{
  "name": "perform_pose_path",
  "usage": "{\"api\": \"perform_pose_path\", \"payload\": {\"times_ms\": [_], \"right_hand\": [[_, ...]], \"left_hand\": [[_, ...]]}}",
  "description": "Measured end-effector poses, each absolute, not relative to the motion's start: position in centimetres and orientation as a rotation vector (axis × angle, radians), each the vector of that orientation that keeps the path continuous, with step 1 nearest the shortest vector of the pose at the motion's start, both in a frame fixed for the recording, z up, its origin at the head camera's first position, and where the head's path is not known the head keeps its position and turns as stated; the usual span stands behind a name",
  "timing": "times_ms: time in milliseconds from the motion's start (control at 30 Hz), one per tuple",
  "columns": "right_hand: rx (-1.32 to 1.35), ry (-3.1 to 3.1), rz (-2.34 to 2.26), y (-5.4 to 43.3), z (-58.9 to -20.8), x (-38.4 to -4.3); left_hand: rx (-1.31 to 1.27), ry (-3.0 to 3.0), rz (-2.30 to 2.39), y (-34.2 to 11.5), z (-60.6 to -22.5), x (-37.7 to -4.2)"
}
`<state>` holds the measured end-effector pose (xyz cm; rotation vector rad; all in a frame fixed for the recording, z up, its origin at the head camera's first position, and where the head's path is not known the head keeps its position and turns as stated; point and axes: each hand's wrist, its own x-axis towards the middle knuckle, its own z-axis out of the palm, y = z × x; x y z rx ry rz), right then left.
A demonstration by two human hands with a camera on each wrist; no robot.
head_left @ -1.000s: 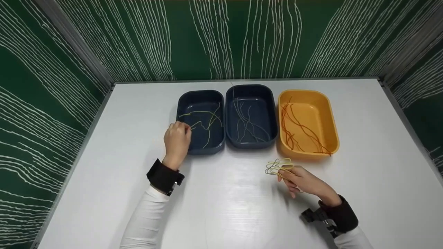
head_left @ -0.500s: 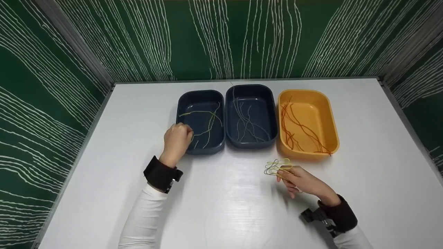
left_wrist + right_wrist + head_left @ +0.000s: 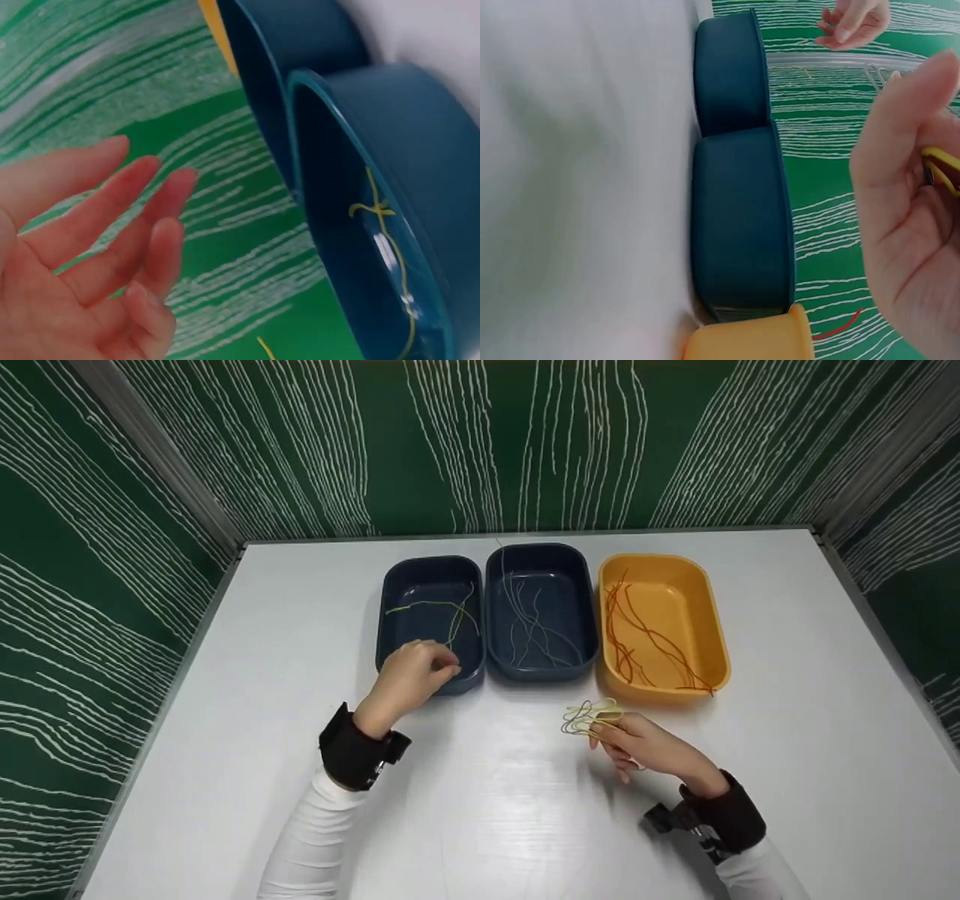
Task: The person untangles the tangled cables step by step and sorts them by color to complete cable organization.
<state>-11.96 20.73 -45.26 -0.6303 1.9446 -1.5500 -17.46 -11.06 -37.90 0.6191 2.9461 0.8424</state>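
My left hand (image 3: pixel 411 673) is above the near part of the left dark blue bin (image 3: pixel 431 559). Its fingers are loosely bent with nothing between them, as the left wrist view shows (image 3: pixel 97 255). Several thin yellow wires (image 3: pixel 429 602) lie inside that bin, partly hidden behind the hand. Over the table in front of the orange-yellow bin (image 3: pixel 694 607), my right hand (image 3: pixel 645 744) pinches a looped bundle of yellow and grey wires (image 3: pixel 577 730) between thumb and fingers. In the right wrist view only a yellow bit of the bundle (image 3: pixel 939 155) shows clearly at the palm.
Between the two outer bins stands a second dark blue bin (image 3: pixel 576 592) with several grey wires (image 3: pixel 531 620), one reaching over its back rim. Red-orange wires (image 3: pixel 658 639) lie in the orange-yellow bin. Green walls (image 3: pixel 517 450) with white lines enclose the white table (image 3: pixel 495 810).
My left hand has moved right over the left bin and its fingers have loosened; a yellow wire by its fingertips now lies out of sight. The right hand keeps its bundle, nearly still.
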Motion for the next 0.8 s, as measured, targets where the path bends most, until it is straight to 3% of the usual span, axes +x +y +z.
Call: {"api": "perform_pose_path", "payload": {"times_ms": [400,800], "right_hand": [[-0.709,1.947,-1.543,19.2,-44.5,-12.5],[-0.731,1.931,-1.522,18.0,-44.1,-12.6]], "left_hand": [[1.0,2.738,1.138,-7.7,-37.9,-14.7],[1.117,2.579,1.273,-5.0,-40.1,-13.9]]}}
